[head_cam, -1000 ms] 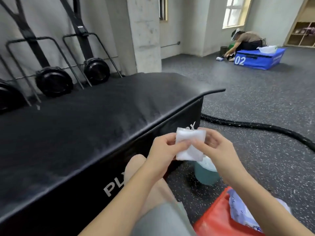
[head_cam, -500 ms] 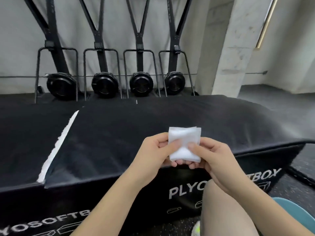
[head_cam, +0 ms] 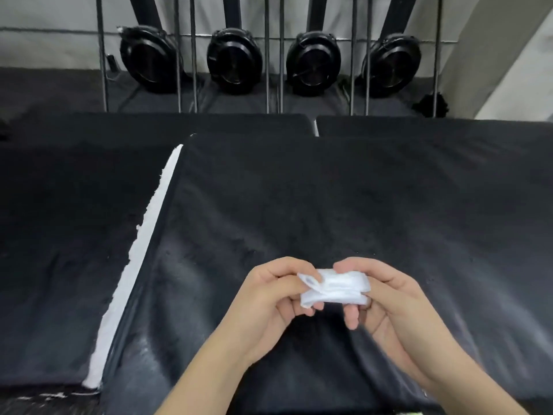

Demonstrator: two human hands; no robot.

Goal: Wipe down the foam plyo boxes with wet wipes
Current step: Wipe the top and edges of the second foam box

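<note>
The folded wipe (head_cam: 335,290) is pinched between the left hand (head_cam: 269,298) and right hand (head_cam: 386,301), held above the box (head_cam: 329,190). If left bunched, little cloth would likely meet the top, and streaks could be missed

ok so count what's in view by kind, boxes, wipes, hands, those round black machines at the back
foam plyo boxes: 4 (near right, near left, far left, far right)
folded wet wipe: 1
hands: 2 (left hand, right hand)
round black machines: 4 ()
total: 11
</note>
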